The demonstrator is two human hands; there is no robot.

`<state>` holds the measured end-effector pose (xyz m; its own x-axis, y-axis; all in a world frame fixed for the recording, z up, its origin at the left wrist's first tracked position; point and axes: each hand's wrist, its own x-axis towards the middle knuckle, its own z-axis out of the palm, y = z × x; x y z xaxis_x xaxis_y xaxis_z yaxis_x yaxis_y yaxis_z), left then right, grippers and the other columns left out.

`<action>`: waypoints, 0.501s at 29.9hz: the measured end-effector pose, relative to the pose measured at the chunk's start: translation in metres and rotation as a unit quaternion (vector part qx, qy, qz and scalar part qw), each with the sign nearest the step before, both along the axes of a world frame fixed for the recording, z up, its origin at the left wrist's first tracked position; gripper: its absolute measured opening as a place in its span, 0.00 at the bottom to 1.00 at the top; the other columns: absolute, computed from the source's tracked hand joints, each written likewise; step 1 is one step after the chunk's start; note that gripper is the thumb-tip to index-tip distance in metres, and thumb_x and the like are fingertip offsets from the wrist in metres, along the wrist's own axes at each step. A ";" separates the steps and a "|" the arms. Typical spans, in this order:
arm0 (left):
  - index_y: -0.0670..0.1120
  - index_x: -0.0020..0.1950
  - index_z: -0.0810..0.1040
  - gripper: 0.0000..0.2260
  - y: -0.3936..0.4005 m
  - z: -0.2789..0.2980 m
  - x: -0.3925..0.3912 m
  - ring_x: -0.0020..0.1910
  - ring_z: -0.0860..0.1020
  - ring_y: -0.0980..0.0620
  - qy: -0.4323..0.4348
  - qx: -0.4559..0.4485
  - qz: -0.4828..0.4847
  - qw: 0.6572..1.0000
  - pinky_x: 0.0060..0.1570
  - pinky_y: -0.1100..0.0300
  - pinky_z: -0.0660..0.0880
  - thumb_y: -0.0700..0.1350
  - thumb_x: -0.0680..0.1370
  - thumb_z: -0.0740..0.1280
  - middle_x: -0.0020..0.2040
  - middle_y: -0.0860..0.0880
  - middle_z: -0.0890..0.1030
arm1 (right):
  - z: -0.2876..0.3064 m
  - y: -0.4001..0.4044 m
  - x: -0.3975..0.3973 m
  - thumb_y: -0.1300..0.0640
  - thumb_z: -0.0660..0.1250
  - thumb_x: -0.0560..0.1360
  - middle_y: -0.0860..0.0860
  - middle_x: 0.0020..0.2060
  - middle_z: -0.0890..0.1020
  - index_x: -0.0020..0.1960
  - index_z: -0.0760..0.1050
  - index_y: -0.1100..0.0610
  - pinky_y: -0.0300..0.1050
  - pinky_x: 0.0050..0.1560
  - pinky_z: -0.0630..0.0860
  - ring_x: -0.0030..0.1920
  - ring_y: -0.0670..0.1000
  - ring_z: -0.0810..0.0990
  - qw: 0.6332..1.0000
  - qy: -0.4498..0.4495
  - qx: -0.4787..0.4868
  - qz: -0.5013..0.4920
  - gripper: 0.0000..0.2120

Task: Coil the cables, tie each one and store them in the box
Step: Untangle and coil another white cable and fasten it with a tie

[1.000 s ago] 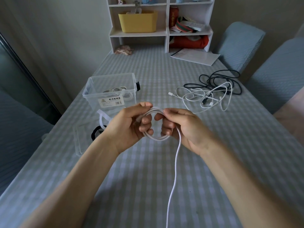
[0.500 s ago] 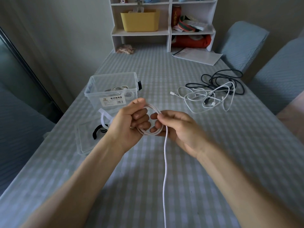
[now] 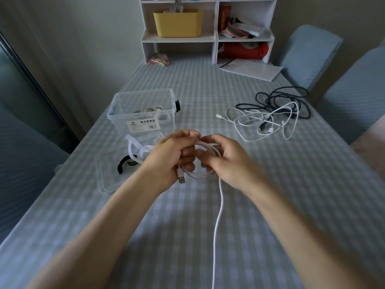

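Note:
My left hand (image 3: 169,158) grips a small coil of white cable (image 3: 205,174) above the table, with the USB plug (image 3: 180,177) sticking out below my fingers. My right hand (image 3: 226,160) holds the other side of the coil, fingers curled round the strands. The cable's loose tail (image 3: 218,215) hangs down toward me and leaves the bottom of the view. The clear plastic box (image 3: 141,110) stands just beyond my left hand with coiled white cables inside. A tangle of white cables (image 3: 262,124) and a black cable (image 3: 291,99) lies at the right.
The clear box lid (image 3: 108,174) lies flat left of my hands, with white ties (image 3: 133,148) and a black strap (image 3: 123,165) on it. A white shelf unit (image 3: 208,28) stands at the table's far end, papers (image 3: 250,68) before it. Blue chairs (image 3: 308,53) stand at the right.
My right hand has laid another turn of cable onto the coil, and the hanging tail has grown shorter. Both hands sit closer together. The USB plug now shows under my left hand.

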<state>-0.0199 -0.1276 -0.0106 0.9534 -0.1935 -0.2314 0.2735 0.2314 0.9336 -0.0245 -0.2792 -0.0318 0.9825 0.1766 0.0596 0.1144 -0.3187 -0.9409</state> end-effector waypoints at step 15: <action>0.42 0.46 0.74 0.05 -0.004 0.010 -0.009 0.22 0.59 0.54 0.037 -0.011 -0.056 0.998 0.30 0.58 0.75 0.41 0.81 0.61 0.24 0.49 0.65 | 0.012 0.003 -0.002 0.58 0.59 0.83 0.47 0.21 0.60 0.40 0.76 0.61 0.40 0.27 0.63 0.22 0.47 0.60 0.954 0.179 0.239 0.002 0.15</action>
<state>-0.0288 -0.1314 -0.0003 0.9059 -0.3035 -0.2952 0.3673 0.2166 0.9045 -0.0266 -0.2763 -0.0196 0.9544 0.2176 -0.2045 -0.2408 0.1559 -0.9580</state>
